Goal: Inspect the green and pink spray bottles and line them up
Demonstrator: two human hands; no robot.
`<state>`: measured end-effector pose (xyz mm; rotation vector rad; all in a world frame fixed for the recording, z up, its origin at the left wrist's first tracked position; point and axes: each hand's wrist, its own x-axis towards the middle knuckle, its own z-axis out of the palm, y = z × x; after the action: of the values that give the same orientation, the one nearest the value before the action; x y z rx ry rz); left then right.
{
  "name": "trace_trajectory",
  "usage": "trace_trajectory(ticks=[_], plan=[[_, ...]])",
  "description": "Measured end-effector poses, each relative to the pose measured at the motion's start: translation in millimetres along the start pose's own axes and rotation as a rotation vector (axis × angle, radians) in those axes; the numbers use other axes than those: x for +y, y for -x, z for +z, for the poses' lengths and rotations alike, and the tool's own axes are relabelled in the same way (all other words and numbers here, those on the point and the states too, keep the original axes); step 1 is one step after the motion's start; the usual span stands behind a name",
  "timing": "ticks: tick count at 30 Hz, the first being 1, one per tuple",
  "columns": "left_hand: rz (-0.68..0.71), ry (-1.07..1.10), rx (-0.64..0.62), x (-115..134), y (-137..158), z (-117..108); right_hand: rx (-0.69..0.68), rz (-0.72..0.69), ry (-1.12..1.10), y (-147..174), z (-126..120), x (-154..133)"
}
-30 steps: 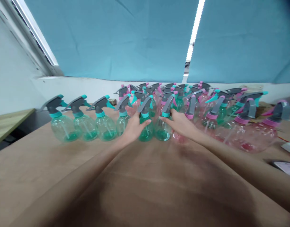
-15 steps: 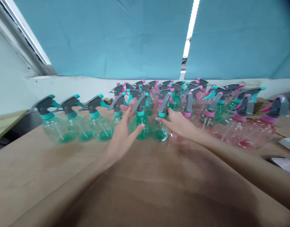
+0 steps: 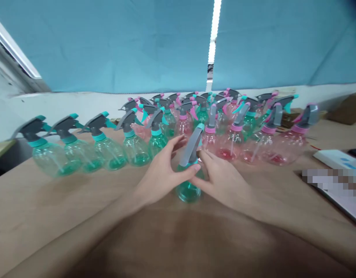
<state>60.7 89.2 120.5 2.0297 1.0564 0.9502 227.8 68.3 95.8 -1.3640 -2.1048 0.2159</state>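
A green spray bottle (image 3: 188, 191) with a grey trigger head and teal collar stands in front of the others, apart from their row. My right hand (image 3: 224, 173) grips it at the neck from the right, the thumb across the front. From the left my left hand (image 3: 163, 170) closes round the same bottle, its thumb over the collar and its fingers partly hidden behind. Left of my hands runs a row of green spray bottles (image 3: 115, 154) with teal collars. To the right stand pink spray bottles (image 3: 228, 146) with pink collars.
More pink and green bottles (image 3: 202, 112) crowd the back, before a blue curtain (image 3: 154, 46). At right lie a white box (image 3: 334, 156) and a flat, partly blurred object (image 3: 337, 193) on the wooden table (image 3: 64, 216). A cardboard box (image 3: 347, 108) stands at the far right.
The green spray bottle has come out of the row toward me in my right hand. My left hand, open before, has moved right and closed round it. The view has shifted slightly right.
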Motion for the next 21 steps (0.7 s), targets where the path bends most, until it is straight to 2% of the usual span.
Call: trace_trajectory(ticks=[6, 9, 15, 21], plan=[[0.115, 0.14, -0.141, 22.0, -10.3, 34.4, 0.069, -0.058, -0.051, 32.1, -12.5, 4.4], [0.118, 0.126, -0.139, 25.1, -9.7, 45.8, 0.065, -0.096, -0.058, 39.6, -17.2, 11.2], [0.074, 0.248, -0.074, 22.3, -9.7, 53.7, -0.16, -0.227, -0.135, 50.3, -18.4, 49.8], [0.098, 0.163, -0.032, 28.1, -11.4, 49.2, -0.251, -0.103, -0.126, 56.4, -12.2, 99.3]])
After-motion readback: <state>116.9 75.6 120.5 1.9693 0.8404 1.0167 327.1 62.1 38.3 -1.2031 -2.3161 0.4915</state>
